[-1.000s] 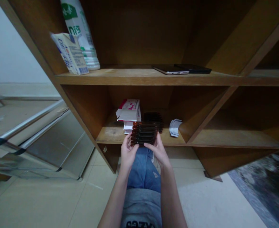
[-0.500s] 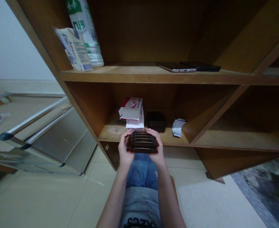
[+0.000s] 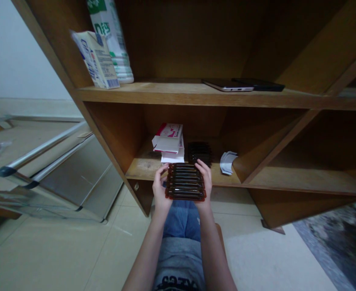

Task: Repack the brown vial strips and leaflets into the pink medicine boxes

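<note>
Both my hands hold a dark brown plastic tray of vials level in front of the lower shelf. My left hand grips its left edge, fingers closed on it. My right hand grips the right edge, fingers curled over the top. Just behind the tray on the shelf lie a stack of pink-and-white boxes and another dark tray stack.
A crumpled white paper lies on the lower shelf at right. On the upper shelf stand a carton and a white-green bag, plus two phones. A folded metal frame lies on the floor at left.
The tray was drawn back from the shelf toward me, tipped upright half a second ago, and now is laid flatter again; the view has shifted slightly.
</note>
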{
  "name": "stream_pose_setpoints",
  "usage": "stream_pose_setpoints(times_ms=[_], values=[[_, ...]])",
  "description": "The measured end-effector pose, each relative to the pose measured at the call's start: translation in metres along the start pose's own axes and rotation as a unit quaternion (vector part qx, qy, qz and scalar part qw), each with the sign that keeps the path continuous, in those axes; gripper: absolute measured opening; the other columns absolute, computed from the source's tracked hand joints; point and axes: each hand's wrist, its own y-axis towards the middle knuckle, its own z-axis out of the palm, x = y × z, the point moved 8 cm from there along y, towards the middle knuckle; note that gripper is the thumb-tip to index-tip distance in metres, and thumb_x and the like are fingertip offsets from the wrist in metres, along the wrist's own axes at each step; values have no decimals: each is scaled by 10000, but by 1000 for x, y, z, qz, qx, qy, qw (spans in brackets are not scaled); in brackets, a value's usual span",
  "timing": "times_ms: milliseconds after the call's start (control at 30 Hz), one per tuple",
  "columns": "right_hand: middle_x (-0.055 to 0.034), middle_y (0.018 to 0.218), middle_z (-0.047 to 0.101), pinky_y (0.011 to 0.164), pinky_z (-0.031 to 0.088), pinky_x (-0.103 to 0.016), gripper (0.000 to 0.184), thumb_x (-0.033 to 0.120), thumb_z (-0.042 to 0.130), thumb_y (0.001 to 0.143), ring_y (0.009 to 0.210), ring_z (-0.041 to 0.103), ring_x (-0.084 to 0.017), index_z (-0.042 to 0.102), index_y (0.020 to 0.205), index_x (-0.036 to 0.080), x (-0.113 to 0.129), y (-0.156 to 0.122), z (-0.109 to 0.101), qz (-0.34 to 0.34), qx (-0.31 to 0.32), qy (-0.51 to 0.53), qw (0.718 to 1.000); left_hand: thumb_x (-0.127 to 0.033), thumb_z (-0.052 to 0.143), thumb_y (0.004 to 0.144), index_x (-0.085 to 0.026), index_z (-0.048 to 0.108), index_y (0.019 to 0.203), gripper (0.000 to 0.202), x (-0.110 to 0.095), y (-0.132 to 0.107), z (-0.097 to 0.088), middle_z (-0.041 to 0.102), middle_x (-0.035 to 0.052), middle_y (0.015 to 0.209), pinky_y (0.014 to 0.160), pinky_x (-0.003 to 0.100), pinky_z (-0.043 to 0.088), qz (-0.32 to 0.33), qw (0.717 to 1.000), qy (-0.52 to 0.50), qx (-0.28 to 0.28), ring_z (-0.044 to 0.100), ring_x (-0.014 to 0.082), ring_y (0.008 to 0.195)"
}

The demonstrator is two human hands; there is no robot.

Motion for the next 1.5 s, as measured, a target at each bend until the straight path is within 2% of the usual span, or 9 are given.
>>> stream_pose_setpoints(times_ms=[233,500,633,800,900,1033,1167,1400,1500], values=[[-43,1265,518,1024,377,-415,324,226,443,873,1194,485,-193,580,1159,294,-7,-2,0,2,-4,0,1000,-197,587,738,-248,629,1061,330,11,1,2,670,28,1066,868,277,472,-32,999,-43,6,616,167,998],[-33,1320,507,1075,321,-417,404,271,475,850,1243,443,-199,521,1250,299,-11,-1,4,19,20,82,996,-263,649,720,-241,608,1155,437,8,-1,3,631,62,1185,883,310,490,-33,997,-49,41,621,192,1017],[-51,1184,588,1009,403,-397,402,320,538,811,1109,548,-199,547,1209,260,-21,-2,6,86,37,140,986,-276,690,683,-217,613,1144,471,3,-3,5,626,81,1195,975,357,432,-19,994,-75,80,575,229,1108],[-27,1052,658,911,488,-355,723,279,750,625,949,626,-190,461,1288,268,-21,-7,18,186,125,223,949,-249,730,636,-230,618,1097,475,8,-5,8,654,71,1114,881,310,472,-52,984,-145,85,609,207,1016],[-30,934,688,870,511,-398,568,310,787,562,891,640,-219,600,1092,228,-26,-11,19,236,130,232,935,-246,751,617,-227,633,1050,450,11,-7,12,661,61,1093,869,291,469,-69,981,-165,80,611,196,1003],[-30,872,676,662,563,-337,422,376,775,584,778,635,-198,622,939,208,-35,-17,21,287,153,229,918,-262,776,590,-212,643,1045,477,23,-13,17,670,55,1078,917,295,437,-140,971,-185,51,611,196,1019],[-5,769,619,349,429,-193,403,425,739,645,511,514,-99,593,928,178,-38,-25,28,332,216,220,891,-298,792,561,-164,664,940,422,39,-26,20,702,44,923,852,301,461,-243,941,-234,-17,644,185,884],[-27,886,633,363,423,-157,464,466,637,749,601,554,-102,542,1110,190,-39,-21,30,319,230,215,894,-237,619,736,-154,671,909,199,43,-33,39,714,42,883,773,299,503,-318,875,-360,-63,660,160,792],[0,741,633,392,425,-165,509,483,616,758,566,551,-101,544,1160,180,-41,-22,29,323,253,200,890,-221,584,754,-132,654,921,202,46,-37,36,712,54,875,694,281,514,-350,859,-362,-96,663,161,756]])
